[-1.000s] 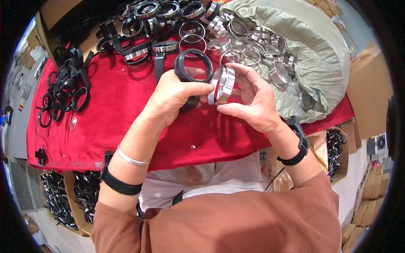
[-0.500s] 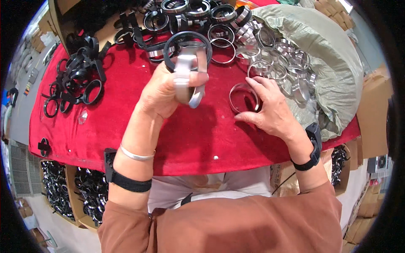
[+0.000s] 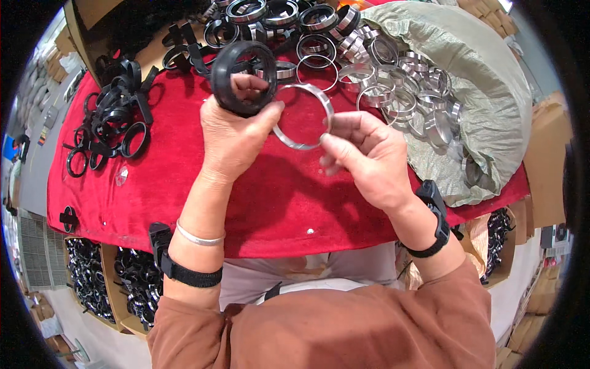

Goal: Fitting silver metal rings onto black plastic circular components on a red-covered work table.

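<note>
My left hand (image 3: 230, 141) is closed on a thick black ring (image 3: 223, 77), which is tilted on edge with my fingers through its opening. A shiny silver metal ring (image 3: 323, 99) is beside it, above the red cloth. My right hand (image 3: 375, 163) pinches the right side of this metal ring between thumb and fingers. The tip of my left thumb is at the metal ring's left edge; whether it presses on it I cannot tell. The two rings are side by side, not fitted together.
Silver rings (image 3: 399, 101) lie piled on a pale woven sack (image 3: 491, 104) at the right. Black rings with straps (image 3: 117, 111) form a heap on the red cloth (image 3: 172, 197) at the left. More black-and-silver rings (image 3: 283, 15) are at the back. Boxes of black parts (image 3: 89, 270) stand below the table edge.
My right hand has moved left and up with a metal ring, close to my left hand. The black ring has turned in my left hand, and the blurred silver band there no longer shows.
</note>
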The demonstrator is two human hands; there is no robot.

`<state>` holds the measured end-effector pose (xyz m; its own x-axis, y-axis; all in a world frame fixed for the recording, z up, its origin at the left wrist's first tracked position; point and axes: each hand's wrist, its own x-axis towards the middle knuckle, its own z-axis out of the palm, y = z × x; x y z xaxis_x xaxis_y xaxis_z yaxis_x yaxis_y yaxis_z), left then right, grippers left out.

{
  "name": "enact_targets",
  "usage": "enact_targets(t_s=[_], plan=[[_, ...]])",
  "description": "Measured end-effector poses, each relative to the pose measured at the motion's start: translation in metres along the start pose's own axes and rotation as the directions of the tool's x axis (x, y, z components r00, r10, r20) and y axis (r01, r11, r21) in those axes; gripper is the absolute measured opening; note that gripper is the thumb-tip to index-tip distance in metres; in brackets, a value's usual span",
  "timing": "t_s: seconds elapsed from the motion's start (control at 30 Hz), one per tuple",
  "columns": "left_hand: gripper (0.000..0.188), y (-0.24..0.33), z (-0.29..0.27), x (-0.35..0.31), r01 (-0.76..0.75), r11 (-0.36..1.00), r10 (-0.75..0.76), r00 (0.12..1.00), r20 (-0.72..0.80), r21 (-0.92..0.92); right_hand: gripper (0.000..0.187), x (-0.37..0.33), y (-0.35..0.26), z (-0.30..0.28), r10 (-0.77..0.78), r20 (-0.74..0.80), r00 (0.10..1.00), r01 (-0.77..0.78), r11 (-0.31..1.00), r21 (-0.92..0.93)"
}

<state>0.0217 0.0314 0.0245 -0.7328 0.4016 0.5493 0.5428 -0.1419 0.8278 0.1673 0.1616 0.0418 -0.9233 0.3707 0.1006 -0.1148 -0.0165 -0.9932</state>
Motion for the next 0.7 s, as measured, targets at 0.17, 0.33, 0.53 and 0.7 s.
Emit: enact_targets(t_s=[0.17,0.33,0.53,0.7], plan=[[0.036,0.009,-0.001,0.000,0.175,0.893,-0.140,0.984,0.113,-0.415,0.020,0.007,0.018,-0.007,-0.122,-0.065,0.990,0.125,0.991,0.045],[0.040,0.011,-0.008,0.001,0.266,0.806,-0.182,0.961,0.207,-0.529,0.021,0.009,0.023,-0.010,-0.144,-0.046,0.989,0.148,0.984,0.098],[0.034,0.013,-0.004,-0.002,0.313,0.821,-0.225,0.946,0.234,-0.477,0.021,0.009,0.027,-0.009,0.025,0.017,1.000,-0.030,0.910,0.414],[0.033,0.008,-0.005,0.000,0.325,0.821,-0.247,0.943,0.222,-0.470,0.041,0.006,0.019,-0.003,-0.256,-0.076,0.964,0.240,0.955,-0.177]])
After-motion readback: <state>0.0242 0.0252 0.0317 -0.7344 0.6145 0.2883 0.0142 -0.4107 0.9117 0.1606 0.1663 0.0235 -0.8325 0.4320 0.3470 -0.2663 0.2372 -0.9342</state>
